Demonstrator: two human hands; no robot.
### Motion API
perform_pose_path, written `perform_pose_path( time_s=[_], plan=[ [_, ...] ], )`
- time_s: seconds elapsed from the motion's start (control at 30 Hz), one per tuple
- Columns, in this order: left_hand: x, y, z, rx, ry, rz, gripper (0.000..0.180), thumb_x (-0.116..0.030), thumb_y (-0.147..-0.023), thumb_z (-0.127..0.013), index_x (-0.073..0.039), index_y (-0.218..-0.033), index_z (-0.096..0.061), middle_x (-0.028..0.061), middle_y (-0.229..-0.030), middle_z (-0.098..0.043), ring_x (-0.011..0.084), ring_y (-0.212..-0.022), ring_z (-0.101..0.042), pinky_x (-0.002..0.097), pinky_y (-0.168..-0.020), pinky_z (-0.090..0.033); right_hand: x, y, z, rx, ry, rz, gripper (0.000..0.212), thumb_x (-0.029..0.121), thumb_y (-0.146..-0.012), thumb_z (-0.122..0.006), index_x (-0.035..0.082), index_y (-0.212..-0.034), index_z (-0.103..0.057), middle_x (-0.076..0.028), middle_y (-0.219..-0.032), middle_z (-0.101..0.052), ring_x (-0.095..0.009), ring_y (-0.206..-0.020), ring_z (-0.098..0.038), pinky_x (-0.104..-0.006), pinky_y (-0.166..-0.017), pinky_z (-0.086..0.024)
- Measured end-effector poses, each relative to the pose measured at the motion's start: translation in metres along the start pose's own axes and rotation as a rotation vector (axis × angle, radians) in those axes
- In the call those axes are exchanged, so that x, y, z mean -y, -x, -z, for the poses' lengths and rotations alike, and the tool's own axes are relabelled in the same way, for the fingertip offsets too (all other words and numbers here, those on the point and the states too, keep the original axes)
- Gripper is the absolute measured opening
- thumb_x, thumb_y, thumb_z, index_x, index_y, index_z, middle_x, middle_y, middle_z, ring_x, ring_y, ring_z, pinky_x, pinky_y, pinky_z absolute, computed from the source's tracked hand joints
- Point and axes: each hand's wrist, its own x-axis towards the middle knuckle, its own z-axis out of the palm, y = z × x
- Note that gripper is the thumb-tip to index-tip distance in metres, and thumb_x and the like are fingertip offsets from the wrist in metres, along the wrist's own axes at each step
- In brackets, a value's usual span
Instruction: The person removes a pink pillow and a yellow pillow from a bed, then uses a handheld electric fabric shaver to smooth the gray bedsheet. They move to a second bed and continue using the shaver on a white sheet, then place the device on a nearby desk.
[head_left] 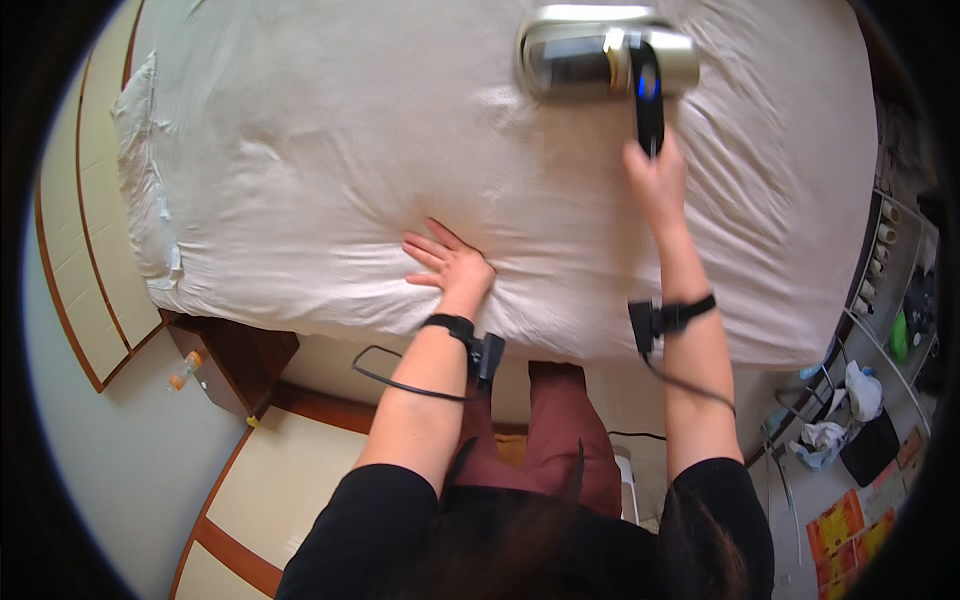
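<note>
A handheld mattress vacuum (575, 60), pale gold and grey with a dark clear bin and a blue light on its black handle, rests on the far right part of the bed. Its outline is slightly blurred. My right hand (660, 180) grips the end of that handle with the arm stretched forward. Flat on the near part of the mattress, on its pale wrinkled sheet (330, 150), my left hand (448, 262) presses down with fingers spread. Creases in the cloth run out from under it.
A dark brown bedside cabinet (235, 360) stands at the near left corner of the bed, a small bottle (186, 370) by it. Wood-framed cream panels (85, 200) line the left wall. On the right are a wire rack (880, 260), plastic bags (845, 410) and orange packets (838, 525).
</note>
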Motion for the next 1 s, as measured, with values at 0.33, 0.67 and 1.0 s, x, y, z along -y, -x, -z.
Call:
perform_pose_path(
  time_s=[0.33,0.67,1.0],
  plan=[
    [-0.015,-0.021,0.022,0.006,-0.037,0.011,0.113,-0.035,-0.093,-0.057,-0.004,-0.146,0.037,0.0349,-0.152,0.034,0.0479,-0.143,0.032,0.079,-0.104,0.007,-0.105,0.254,0.134,0.004,0.273,-0.193,0.021,0.007,-0.069,-0.067,0.004,-0.089,-0.062,-0.015,-0.062,-0.053,-0.031,-0.056,-0.057,-0.0383,-0.061,-0.051],
    [-0.021,0.037,-0.04,-0.266,0.065,-0.389,0.108,-0.004,-0.076,-0.058,-0.003,-0.156,0.016,0.0331,-0.16,0.016,0.046,-0.15,0.015,0.0691,-0.114,0.001,-0.006,0.02,-0.021,0.073,0.146,0.225,0.03,0.028,-0.072,-0.065,0.001,-0.085,-0.064,-0.026,-0.079,-0.067,-0.045,-0.077,-0.066,-0.0514,-0.07,-0.052],
    [0.008,0.122,-0.136,-0.05,0.241,-0.328,0.09,-0.002,-0.078,-0.061,-0.008,-0.156,-0.016,0.0252,-0.159,-0.014,0.0412,-0.148,-0.016,0.0639,-0.113,-0.023,-0.206,0.17,0.237,0.162,0.432,-0.026,0.032,0.017,-0.071,-0.068,0.008,-0.101,-0.071,-0.018,-0.082,-0.069,-0.036,-0.08,-0.069,-0.0409,-0.073,-0.054]
  ],
)
